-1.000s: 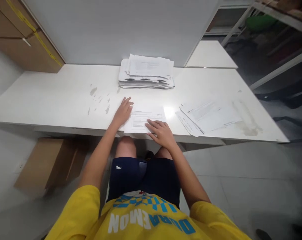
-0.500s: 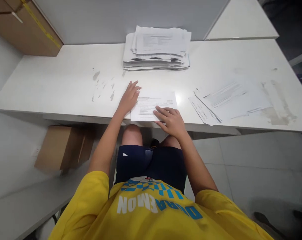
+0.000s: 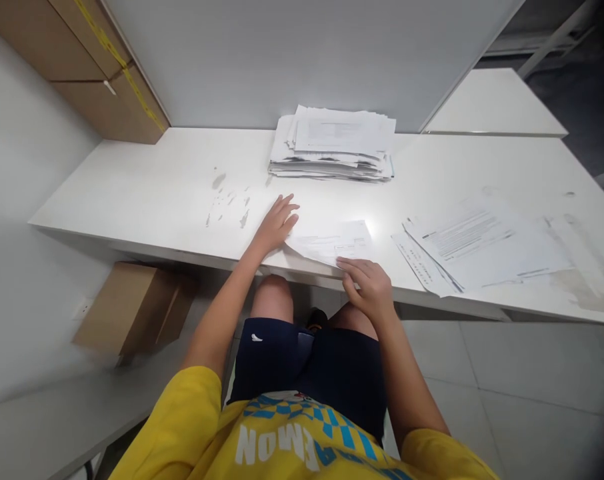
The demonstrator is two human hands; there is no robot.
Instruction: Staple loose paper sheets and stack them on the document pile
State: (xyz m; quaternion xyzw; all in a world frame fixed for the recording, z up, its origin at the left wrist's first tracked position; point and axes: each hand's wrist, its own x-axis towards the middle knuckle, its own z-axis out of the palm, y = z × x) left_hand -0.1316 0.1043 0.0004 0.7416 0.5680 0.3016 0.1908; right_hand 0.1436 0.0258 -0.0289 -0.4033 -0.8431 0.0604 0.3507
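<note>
A printed sheet of paper (image 3: 332, 243) lies at the near edge of the white table (image 3: 147, 193), its near edge lifted and curling. My left hand (image 3: 276, 223) rests flat with fingers spread on the table at the sheet's left edge. My right hand (image 3: 369, 287) pinches the sheet's near right edge at the table's rim, fingers curled. A thick stack of papers (image 3: 335, 143) sits at the back of the table, beyond both hands.
A loose spread of printed sheets (image 3: 477, 243) lies to the right. Grey smudges (image 3: 227, 200) mark the tabletop left of my left hand. Cardboard boxes stand at the upper left (image 3: 97, 73) and on the floor under the table (image 3: 127, 307). A second white table (image 3: 497, 107) adjoins at the back right.
My right hand has slid back from the middle of the sheet to its near edge and lifted it, so the paper now curls up. My left hand stays flat beside it.
</note>
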